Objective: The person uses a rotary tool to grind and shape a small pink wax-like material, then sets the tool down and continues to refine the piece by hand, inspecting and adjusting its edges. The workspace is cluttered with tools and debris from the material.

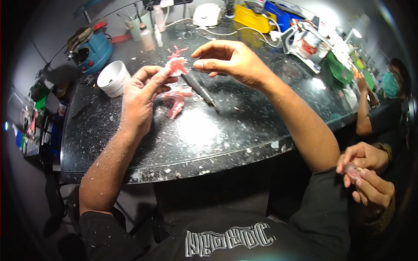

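My left hand (146, 89) is closed, its thumb and fingers pinching a small pinkish-red piece (178, 66) with a pale edge. My right hand (230, 63) hovers just to the right of that piece, thumb and fingers apart with nothing visible between them. A black pen-shaped handpiece (199, 89) with a metal tip lies on the tabletop below both hands. Nearer to me rests a curved pink-red piece (175, 106). Beyond the left hand's fingertips is a red branching piece (177, 52); whether it joins the held piece I cannot tell.
Pale crumbs litter the glossy black table (244, 135). A white tub (113, 79), a blue machine (89, 52) and bottles (146, 39) stand at the left and back. Yellow (250, 19) and blue bins stand behind. Another person's hands (368, 174) hold a small pinkish piece at right.
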The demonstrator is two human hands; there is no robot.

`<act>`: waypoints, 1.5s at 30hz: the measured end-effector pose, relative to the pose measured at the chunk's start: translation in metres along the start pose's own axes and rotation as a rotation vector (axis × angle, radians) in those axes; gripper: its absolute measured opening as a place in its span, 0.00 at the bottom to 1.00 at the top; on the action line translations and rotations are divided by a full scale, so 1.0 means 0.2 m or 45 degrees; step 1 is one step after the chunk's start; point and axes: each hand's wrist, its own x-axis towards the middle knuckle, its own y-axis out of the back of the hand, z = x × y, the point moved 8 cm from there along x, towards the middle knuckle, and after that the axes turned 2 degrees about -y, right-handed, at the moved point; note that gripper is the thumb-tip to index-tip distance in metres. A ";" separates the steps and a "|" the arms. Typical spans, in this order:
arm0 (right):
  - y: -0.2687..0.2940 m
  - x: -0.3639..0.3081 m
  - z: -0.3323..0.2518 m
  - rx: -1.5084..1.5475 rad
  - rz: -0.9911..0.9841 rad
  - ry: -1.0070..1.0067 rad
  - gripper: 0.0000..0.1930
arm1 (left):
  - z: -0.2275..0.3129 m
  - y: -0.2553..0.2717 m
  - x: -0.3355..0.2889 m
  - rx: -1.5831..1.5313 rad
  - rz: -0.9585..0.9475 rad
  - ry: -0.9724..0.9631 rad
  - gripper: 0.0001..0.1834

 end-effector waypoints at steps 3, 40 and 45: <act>-0.11 0.30 0.14 0.091 0.007 0.226 0.15 | -0.03 -0.01 -0.02 -0.134 -0.027 0.089 0.10; -0.14 0.22 0.23 0.483 0.159 0.297 0.14 | -0.03 -0.05 -0.01 -0.130 -0.125 0.083 0.14; -0.14 0.22 0.23 0.504 0.172 0.281 0.14 | -0.04 -0.05 0.00 -0.158 -0.153 0.102 0.14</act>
